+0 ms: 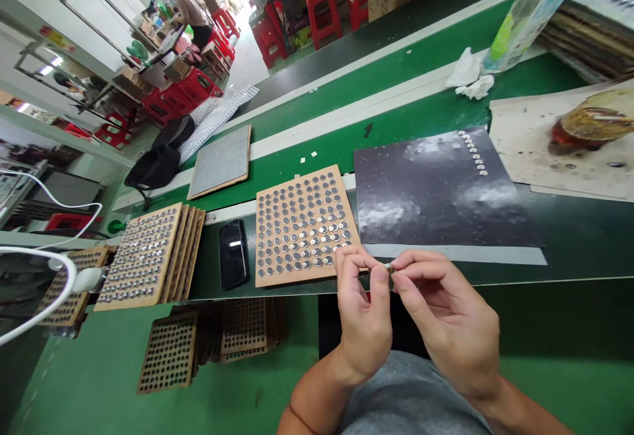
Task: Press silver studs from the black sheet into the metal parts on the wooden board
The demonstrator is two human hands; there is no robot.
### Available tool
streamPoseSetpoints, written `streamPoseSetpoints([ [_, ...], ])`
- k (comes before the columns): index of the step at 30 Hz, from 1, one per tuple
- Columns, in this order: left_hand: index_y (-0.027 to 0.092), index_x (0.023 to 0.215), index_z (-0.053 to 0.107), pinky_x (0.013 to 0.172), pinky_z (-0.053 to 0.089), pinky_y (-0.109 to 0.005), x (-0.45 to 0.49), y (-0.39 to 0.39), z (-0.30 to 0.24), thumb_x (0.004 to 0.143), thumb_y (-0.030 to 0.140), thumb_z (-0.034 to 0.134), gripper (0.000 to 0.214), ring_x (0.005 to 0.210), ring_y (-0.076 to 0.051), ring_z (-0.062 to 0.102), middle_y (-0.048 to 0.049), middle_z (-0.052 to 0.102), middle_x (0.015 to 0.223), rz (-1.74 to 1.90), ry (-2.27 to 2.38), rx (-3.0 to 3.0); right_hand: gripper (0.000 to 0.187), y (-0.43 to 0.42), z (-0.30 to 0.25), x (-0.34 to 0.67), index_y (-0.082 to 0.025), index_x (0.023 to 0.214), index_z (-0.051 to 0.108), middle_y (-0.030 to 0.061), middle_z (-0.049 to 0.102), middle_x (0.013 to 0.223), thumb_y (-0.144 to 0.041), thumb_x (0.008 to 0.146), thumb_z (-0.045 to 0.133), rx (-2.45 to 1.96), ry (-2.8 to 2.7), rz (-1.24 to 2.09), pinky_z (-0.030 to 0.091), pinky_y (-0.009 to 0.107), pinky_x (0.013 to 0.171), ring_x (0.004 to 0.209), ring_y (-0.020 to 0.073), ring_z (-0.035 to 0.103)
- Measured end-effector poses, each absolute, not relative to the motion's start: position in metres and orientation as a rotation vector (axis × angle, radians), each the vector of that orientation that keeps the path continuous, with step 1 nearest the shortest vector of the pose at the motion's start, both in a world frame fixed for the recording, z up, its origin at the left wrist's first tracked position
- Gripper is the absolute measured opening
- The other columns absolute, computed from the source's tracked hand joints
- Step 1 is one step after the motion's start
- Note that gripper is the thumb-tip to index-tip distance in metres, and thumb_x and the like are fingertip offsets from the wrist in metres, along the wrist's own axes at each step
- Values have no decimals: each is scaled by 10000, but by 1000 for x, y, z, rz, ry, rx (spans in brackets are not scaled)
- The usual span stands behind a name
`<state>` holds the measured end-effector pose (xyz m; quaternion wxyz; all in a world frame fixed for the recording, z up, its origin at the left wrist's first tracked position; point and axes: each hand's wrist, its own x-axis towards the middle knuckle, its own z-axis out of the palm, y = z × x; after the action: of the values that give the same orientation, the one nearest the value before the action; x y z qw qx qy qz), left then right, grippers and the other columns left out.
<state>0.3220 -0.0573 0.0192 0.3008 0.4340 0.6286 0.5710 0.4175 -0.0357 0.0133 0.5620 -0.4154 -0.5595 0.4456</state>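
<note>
My left hand [361,309] and my right hand [446,309] meet above the bench edge, pinching a small silvery metal disc [389,267] between their fingertips. Its exact shape is partly hidden by my fingers. My left fingers sit at the lower right corner of a wooden board [270,250] set with rows of small round metal discs, some dark and some shiny. Beyond my hands lies a dark speckled sheet [421,191], with a short line of small metal discs [473,151] along its far edge.
A black phone [232,253] lies left of the board. Stacked wooden boards [143,257] stand further left, with more boards [168,352] below the bench edge. A jar of amber liquid [589,118] sits on stained paper at right. A co-worker [185,9] stands far off among red stools.
</note>
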Motion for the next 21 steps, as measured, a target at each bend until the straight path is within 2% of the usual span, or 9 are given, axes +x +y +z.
streamPoseSetpoints([
  [7, 209, 803, 528, 859, 459, -336, 323, -58, 20, 1000, 439, 515, 304, 895, -190, 515, -44, 502, 883, 1503, 1670, 1134, 86, -35, 13, 415, -210, 839, 665, 57, 700, 872, -249, 915, 677, -995, -1268, 1076, 616, 226, 653, 794, 163, 706],
  [11, 209, 783, 527, 845, 464, -326, 323, -57, 20, 996, 475, 512, 341, 877, -188, 520, -42, 501, 866, 1504, 1627, 1099, 127, -31, 12, 419, -204, 839, 662, 52, 716, 886, -295, 924, 687, -953, -1191, 1209, 622, 208, 646, 753, 146, 719],
  [15, 209, 792, 529, 850, 462, -324, 322, -57, 20, 987, 498, 522, 349, 874, -185, 527, -40, 502, 878, 1479, 1557, 1095, 188, -22, 13, 422, -230, 1027, 690, 64, 738, 1028, -397, 945, 664, -859, -1154, 1391, 640, 252, 769, 896, 164, 738],
  [18, 209, 801, 535, 869, 460, -338, 322, -58, 20, 985, 510, 520, 354, 883, -191, 527, -43, 505, 884, 1458, 1582, 1104, 101, -20, 16, 422, -242, 952, 698, 63, 713, 1111, -339, 940, 673, -892, -1252, 1319, 624, 262, 822, 1013, 177, 711],
  [21, 211, 792, 531, 861, 452, -326, 321, -58, 21, 985, 528, 513, 372, 885, -190, 519, -38, 498, 874, 1485, 1611, 1093, 64, -26, 15, 422, -248, 876, 684, 43, 671, 1138, -227, 934, 666, -931, -1391, 1103, 592, 239, 841, 1023, 152, 674],
])
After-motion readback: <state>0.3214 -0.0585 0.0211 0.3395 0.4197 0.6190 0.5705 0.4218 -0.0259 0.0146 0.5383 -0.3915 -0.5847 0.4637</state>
